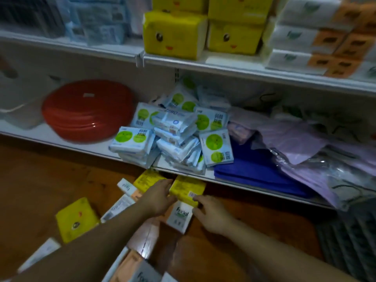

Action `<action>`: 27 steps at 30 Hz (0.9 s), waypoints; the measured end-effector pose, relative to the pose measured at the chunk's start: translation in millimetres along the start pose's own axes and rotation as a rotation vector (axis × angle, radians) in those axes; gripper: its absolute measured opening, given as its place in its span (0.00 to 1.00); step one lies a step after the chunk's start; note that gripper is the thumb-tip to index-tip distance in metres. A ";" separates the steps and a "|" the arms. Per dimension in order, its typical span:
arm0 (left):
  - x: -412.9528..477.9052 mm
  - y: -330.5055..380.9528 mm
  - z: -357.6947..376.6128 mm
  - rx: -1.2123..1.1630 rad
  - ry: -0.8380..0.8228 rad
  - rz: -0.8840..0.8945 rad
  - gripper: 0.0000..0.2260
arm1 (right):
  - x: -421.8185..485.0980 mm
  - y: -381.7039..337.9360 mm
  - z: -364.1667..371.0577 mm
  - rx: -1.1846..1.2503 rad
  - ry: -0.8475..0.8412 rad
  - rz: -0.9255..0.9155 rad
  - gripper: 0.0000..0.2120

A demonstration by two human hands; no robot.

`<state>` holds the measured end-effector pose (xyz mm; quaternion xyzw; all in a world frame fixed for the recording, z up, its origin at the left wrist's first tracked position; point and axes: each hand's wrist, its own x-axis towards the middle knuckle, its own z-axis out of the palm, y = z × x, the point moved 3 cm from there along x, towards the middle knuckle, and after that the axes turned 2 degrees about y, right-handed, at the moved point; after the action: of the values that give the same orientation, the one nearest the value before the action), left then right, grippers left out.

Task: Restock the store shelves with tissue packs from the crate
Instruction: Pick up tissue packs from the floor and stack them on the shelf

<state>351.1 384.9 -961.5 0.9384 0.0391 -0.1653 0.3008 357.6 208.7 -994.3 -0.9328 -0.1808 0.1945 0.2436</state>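
Note:
A yellow tissue pack [188,189] lies on the wooden floor just below the bottom shelf edge. My left hand [158,197] holds its left side and my right hand [211,212] touches its right side near the barcode. A white-and-orange "Facial" pack [180,216] lies under it, between my hands. Another yellow pack [147,181] sits behind my left hand, and one with a face print [76,218] lies further left. Several white and orange packs are scattered on the floor toward me. Yellow packs [175,32] stand on the upper shelf.
The bottom shelf [67,143] holds a red basin [87,110], a heap of small blue-and-green wipe packs [175,133], a blue cloth [258,169] and lilac bagged goods [305,147]. White-and-orange packs [317,47] fill the upper right. A dark crate grid [350,241] sits at lower right.

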 end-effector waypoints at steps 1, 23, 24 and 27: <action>0.8 -8.2 9.5 -0.010 -0.022 -0.036 0.23 | -1.3 6.3 14.3 0.035 -0.031 0.041 0.21; -6.3 -41.4 66.5 -0.950 -0.035 -0.416 0.29 | -20.0 18.5 70.7 0.508 0.053 0.335 0.16; -7.4 -33.0 58.9 -0.951 -0.010 -0.415 0.23 | -21.1 12.4 60.8 0.498 0.089 0.286 0.15; -11.7 -1.8 31.7 -0.985 0.068 -0.352 0.15 | -20.6 -9.1 17.3 0.444 0.255 0.101 0.14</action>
<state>330.7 368.3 -982.7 0.6699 0.2790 -0.1445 0.6727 329.9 213.9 -997.8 -0.8813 -0.0548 0.1219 0.4532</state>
